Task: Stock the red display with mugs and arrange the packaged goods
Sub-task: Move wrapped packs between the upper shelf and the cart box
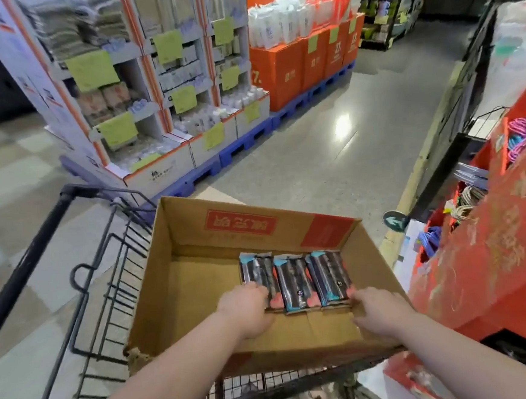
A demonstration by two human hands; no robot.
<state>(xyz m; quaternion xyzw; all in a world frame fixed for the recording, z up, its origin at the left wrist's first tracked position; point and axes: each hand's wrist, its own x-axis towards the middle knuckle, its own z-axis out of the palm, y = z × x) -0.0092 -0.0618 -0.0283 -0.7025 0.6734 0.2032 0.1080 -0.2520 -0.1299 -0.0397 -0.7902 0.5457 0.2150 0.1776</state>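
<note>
Three dark packs (295, 280) lie side by side in the cardboard box (199, 286) (right of its floor). The left hand (248, 307) curls its fingers over the leftmost's near end. The right hand (377, 310) presses straight, close-set fingers against the rightmost. The red display (480, 261) stands right.

The red display (487, 263) runs off the right edge. Shelf goods (101, 86) at upper left are a blur. Print on the packs (296, 280) is unreadable, and the left hand (248, 307) covers one pack's near corner.
</note>
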